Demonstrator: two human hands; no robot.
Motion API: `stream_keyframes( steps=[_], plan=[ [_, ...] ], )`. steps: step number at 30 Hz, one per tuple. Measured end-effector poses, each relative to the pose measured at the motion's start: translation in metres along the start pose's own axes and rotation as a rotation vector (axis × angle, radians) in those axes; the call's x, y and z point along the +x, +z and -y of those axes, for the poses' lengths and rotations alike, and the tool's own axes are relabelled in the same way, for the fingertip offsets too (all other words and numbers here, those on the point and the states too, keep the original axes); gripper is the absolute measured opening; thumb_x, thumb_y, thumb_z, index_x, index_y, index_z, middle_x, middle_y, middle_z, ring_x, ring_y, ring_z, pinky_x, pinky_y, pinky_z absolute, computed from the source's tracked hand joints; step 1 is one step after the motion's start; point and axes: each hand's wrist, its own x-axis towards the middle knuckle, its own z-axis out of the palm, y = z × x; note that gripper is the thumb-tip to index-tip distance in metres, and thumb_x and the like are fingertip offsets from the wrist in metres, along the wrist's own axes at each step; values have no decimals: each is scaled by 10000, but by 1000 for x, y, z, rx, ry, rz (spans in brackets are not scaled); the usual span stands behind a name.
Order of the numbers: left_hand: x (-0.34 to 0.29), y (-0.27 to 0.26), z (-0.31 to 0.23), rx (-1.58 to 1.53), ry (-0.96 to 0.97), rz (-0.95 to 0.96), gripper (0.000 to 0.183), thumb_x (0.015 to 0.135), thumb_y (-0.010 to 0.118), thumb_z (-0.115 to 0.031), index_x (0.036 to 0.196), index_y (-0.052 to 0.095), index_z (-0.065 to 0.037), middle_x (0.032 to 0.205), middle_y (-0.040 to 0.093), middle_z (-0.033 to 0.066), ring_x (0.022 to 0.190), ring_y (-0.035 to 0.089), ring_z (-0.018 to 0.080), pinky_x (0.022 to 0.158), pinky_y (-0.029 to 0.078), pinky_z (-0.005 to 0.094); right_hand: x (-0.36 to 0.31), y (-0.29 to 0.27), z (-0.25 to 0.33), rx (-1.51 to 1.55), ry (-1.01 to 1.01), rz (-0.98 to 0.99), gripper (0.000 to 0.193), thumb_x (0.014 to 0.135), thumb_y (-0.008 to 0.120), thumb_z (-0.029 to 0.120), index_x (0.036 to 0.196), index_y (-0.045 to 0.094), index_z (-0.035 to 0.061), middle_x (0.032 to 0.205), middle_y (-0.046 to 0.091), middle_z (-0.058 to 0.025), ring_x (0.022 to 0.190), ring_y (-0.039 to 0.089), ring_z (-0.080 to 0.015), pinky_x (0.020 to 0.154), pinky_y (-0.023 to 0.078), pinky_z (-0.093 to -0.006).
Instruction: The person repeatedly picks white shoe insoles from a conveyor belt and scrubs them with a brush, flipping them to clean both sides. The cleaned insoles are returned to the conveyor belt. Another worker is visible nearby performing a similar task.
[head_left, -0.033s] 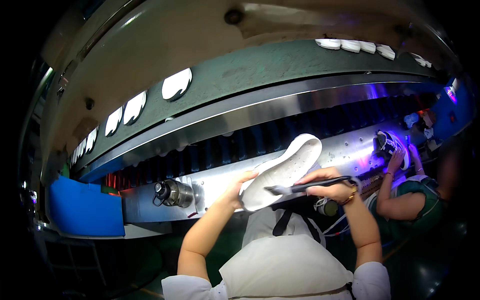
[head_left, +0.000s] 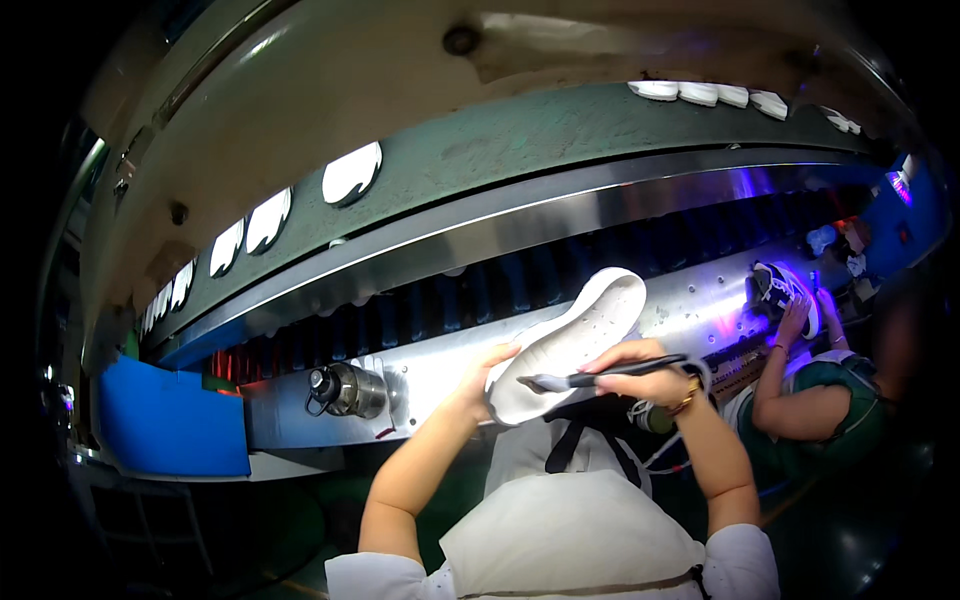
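A white shoe sole (head_left: 585, 335) is tilted in front of me, its hollow inner face turned up toward me. My left hand (head_left: 478, 378) is closed on the sole's left edge, near its lower end. In my right hand (head_left: 645, 372) is a dark-handled brush (head_left: 600, 374), gripped like a pen. The brush tip lies at the inner face of the sole's lower part; whether it presses there I cannot tell. The sole is held over a metal ledge (head_left: 430, 378).
A dark-capped metal bottle (head_left: 352, 390) stands left on the ledge, beside a blue panel (head_left: 172, 418). Beyond runs a green conveyor belt (head_left: 450, 150) with white soles (head_left: 352, 172), under a machine hood (head_left: 300, 90). At right, a co-worker's hands (head_left: 795, 320) hold a dark shoe (head_left: 772, 288).
My right hand and the brush have shifted slightly left, bringing the tip closer to the sole's lower left side. The sole has barely moved.
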Motion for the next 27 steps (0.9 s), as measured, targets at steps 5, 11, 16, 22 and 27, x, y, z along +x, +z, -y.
stream_keyframes(
  steps=[5,11,16,22,27],
  plan=[
    [8,7,8,-115,35,91,539,762,473,-338,1184,388,-14,1112,482,196,963,512,330,803,423,482,12,-27,-44,40,-46,-363,130,741,585,40,860,618,0,723,600,-45,598,527,-67,550,430,-184],
    [29,2,31,-205,32,55,537,796,416,-367,1209,355,-30,1130,478,172,998,491,349,811,396,521,28,-1,-94,-250,-293,-855,178,723,588,39,891,596,-23,847,611,-117,742,582,-145,637,460,-234],
    [41,-1,23,-93,-30,-109,515,799,436,-358,1195,378,-35,1124,485,158,1000,497,309,864,379,459,4,16,-66,73,175,-421,178,741,584,81,892,614,-7,797,626,-98,591,549,-112,534,427,-204],
    [30,27,-26,118,171,82,395,767,490,-228,1065,495,32,1040,538,162,923,550,265,817,444,368,-38,-37,-73,1309,-392,-640,161,812,481,131,906,561,28,798,612,-83,397,368,-60,419,305,-170],
    [74,141,-83,-121,489,551,562,831,314,-399,1209,340,16,1127,466,214,994,495,355,826,411,507,-65,-59,-86,1552,-476,-780,168,825,480,186,885,567,55,809,618,-89,356,361,-52,384,284,-175]
  ],
)
